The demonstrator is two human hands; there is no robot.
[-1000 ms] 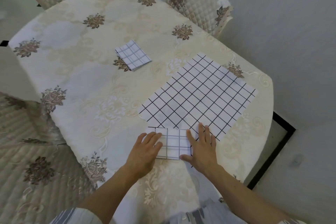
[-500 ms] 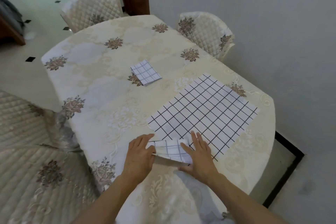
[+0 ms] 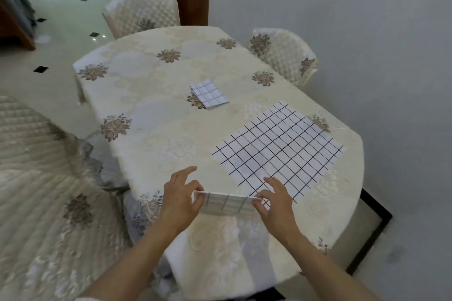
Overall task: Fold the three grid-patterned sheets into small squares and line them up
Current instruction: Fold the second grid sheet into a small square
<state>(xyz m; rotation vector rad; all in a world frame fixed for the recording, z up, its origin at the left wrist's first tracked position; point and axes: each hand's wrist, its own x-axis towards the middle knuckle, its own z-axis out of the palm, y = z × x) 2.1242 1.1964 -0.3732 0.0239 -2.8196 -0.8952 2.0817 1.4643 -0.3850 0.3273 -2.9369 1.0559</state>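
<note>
A folded grid-patterned sheet is lifted off the table near its front edge, held up at a tilt. My left hand pinches its left end and my right hand pinches its right end. A large grid sheet lies spread flat on the table just beyond my right hand. A small folded grid square rests near the middle of the table, further back.
The oval table carries a cream floral tablecloth. Quilted chairs stand at the far end, at the far right and close on the left. A wall runs along the right side.
The folded sheet lay flat under both palms; now both hands have picked it up by its ends and raised it off the table. The view has tilted up.
</note>
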